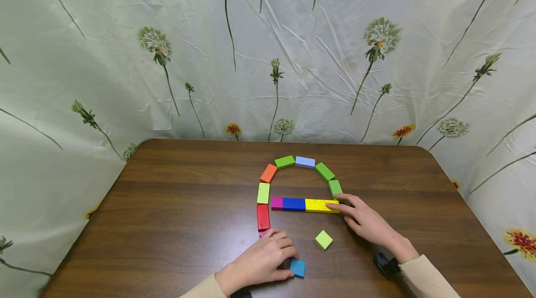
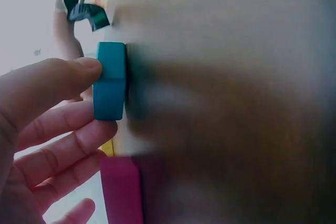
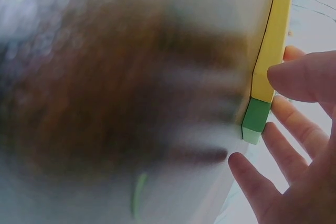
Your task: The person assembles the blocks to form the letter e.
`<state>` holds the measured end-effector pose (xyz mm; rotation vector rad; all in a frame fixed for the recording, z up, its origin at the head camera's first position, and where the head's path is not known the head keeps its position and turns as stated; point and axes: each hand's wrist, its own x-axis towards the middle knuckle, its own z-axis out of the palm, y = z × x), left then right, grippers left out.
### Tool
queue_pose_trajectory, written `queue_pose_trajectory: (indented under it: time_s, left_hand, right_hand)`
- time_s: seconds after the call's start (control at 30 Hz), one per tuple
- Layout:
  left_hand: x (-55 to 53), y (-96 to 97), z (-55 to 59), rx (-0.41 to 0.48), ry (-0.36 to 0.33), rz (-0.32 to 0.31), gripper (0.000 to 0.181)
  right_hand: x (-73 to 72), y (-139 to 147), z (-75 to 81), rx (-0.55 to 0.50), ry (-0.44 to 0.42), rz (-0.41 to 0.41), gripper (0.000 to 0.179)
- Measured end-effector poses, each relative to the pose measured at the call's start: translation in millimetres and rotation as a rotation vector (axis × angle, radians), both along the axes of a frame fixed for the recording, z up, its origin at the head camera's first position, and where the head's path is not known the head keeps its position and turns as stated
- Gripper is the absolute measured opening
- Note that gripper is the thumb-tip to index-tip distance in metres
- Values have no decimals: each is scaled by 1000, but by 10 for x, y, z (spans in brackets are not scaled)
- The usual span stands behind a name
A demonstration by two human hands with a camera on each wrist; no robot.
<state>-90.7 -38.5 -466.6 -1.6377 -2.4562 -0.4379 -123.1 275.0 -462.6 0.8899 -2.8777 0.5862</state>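
Observation:
Near the front of the table, my left hand (image 1: 270, 256) pinches a small blue block (image 1: 298, 268) between thumb and fingers; in the left wrist view the block (image 2: 109, 81) looks teal. Partly under that hand lies a magenta block (image 1: 263, 234), below a red block (image 1: 263, 217). My right hand (image 1: 370, 223) rests its fairly straight fingers on the right end of a yellow block (image 1: 320, 205). One of its fingertips lies by the lower green block (image 1: 335, 188). Left of the yellow block, a blue block (image 1: 294, 204) and a magenta block (image 1: 277, 203) continue the row.
An arch of blocks curves above the row: light green (image 1: 263, 193), orange (image 1: 269, 173), green (image 1: 284, 162), pale blue (image 1: 305, 162) and another green (image 1: 324, 171). A loose light green block (image 1: 324, 240) lies between the hands. Behind the wooden table (image 1: 188, 195) hangs a flowered curtain (image 1: 318, 56).

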Motion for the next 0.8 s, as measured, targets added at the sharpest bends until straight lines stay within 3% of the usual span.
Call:
queue_pose_trajectory:
  time_s: [0.33, 0.5, 0.8]
  left_hand:
    - [-61, -108, 30, 35, -81, 63, 21]
    - [-60, -108, 30, 10, -88, 34, 30]
    - [-66, -133, 18, 4, -108, 22, 27]
  right_hand:
    - [-2, 7, -3, -10, -5, 3, 52]
    - [-1, 10, 2, 0, -24, -9, 51]
    - [-5, 4, 5, 1, -26, -7, 52]
